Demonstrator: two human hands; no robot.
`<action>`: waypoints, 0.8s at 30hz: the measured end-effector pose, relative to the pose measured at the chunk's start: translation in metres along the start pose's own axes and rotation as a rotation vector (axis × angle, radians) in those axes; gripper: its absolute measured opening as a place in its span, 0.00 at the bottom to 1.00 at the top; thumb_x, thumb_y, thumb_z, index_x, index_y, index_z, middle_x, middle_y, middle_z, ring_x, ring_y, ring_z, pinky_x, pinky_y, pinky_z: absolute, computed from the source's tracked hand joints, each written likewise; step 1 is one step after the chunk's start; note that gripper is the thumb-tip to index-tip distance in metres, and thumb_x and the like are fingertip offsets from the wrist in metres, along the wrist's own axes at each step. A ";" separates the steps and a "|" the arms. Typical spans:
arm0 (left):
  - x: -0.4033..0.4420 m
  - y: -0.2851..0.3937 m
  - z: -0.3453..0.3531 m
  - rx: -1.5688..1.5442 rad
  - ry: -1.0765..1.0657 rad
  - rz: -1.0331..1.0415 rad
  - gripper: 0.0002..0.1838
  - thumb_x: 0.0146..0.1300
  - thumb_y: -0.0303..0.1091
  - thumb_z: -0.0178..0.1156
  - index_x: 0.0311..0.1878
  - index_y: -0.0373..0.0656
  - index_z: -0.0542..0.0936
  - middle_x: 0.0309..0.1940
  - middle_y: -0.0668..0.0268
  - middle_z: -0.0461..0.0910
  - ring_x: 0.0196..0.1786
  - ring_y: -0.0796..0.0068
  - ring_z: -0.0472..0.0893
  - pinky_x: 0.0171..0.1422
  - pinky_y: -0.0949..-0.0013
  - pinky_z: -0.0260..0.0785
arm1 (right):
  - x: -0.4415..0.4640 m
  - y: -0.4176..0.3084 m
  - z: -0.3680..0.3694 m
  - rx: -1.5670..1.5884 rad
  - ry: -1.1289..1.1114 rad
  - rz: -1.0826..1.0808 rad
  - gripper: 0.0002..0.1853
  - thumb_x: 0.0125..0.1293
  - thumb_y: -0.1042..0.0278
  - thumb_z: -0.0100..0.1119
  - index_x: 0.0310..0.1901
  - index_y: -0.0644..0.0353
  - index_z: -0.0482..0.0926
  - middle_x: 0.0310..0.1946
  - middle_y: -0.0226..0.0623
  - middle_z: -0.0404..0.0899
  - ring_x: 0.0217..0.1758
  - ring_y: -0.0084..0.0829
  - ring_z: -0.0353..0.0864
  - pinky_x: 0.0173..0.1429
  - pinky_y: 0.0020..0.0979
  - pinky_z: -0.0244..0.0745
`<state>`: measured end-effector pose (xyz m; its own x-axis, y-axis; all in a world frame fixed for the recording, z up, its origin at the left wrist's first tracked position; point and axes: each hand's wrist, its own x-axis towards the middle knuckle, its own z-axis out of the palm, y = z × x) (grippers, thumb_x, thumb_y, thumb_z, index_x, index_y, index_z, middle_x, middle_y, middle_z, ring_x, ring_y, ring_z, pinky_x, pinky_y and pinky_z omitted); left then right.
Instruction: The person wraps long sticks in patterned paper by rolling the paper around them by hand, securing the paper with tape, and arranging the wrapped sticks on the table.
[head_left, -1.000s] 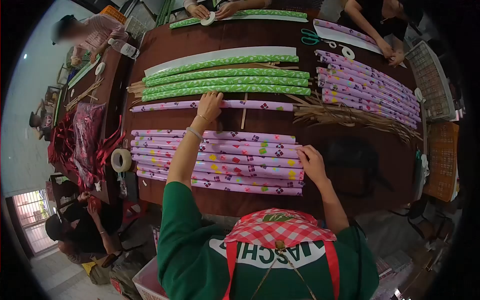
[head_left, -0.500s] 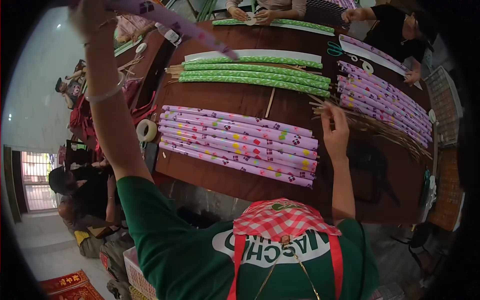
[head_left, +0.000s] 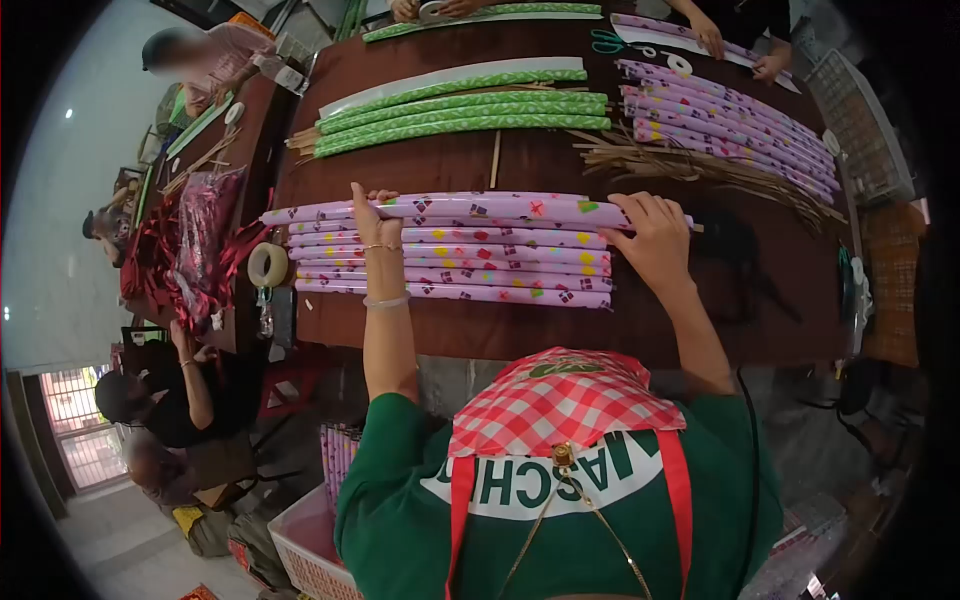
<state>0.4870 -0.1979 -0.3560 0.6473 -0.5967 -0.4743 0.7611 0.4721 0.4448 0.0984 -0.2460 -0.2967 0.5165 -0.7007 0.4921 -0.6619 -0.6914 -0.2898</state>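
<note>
A long purple patterned roll [head_left: 500,208] lies crosswise in front of me, along the far side of a row of similar purple rolls [head_left: 480,294]. Near its left part, my left hand [head_left: 378,218] is on it, fingers curled over the top and thumb pointing up. My right hand [head_left: 650,232] grips the roll close to its right end, fingers over the far side and thumb on the near side. A short bit of brown stick shows at that end.
Beyond lie green patterned rolls [head_left: 465,115], brown sticks [head_left: 700,170] and more purple rolls [head_left: 730,125]. Tape [head_left: 268,264] sits at the left edge, near red ribbons [head_left: 150,255]. Scissors [head_left: 606,41] lie farther off. Co-workers' hands [head_left: 708,38] work across the table.
My left hand has come down from the upper left with the purple roll, which now lies level at the row. My right hand, holding nothing before, has closed on its right end.
</note>
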 end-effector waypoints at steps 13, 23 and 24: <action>-0.003 -0.019 -0.046 -0.085 -0.156 -0.054 0.20 0.57 0.49 0.61 0.25 0.45 0.65 0.19 0.71 0.64 0.22 0.78 0.65 0.32 0.74 0.67 | -0.040 0.014 0.010 -0.070 0.031 0.009 0.21 0.44 0.62 0.70 0.42 0.53 0.76 0.38 0.31 0.74 0.43 0.32 0.74 0.52 0.35 0.63; -0.005 -0.021 -0.051 0.100 -0.359 -0.140 0.11 0.59 0.40 0.61 0.31 0.42 0.76 0.29 0.68 0.77 0.37 0.73 0.76 0.49 0.71 0.71 | -0.047 0.038 0.018 0.520 -0.669 0.384 0.18 0.63 0.51 0.54 0.37 0.60 0.76 0.18 0.34 0.75 0.15 0.28 0.71 0.24 0.29 0.68; -0.006 -0.022 -0.049 0.083 -0.351 -0.158 0.10 0.60 0.40 0.61 0.32 0.42 0.77 0.29 0.68 0.77 0.38 0.72 0.77 0.50 0.71 0.71 | -0.049 0.045 0.023 0.522 -0.675 0.383 0.18 0.63 0.51 0.54 0.37 0.60 0.76 0.18 0.34 0.75 0.15 0.28 0.71 0.24 0.29 0.68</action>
<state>0.4686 -0.1726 -0.4004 0.4579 -0.8504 -0.2591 0.8350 0.3114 0.4537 0.0554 -0.2466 -0.3526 0.6282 -0.7379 -0.2470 -0.6093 -0.2690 -0.7459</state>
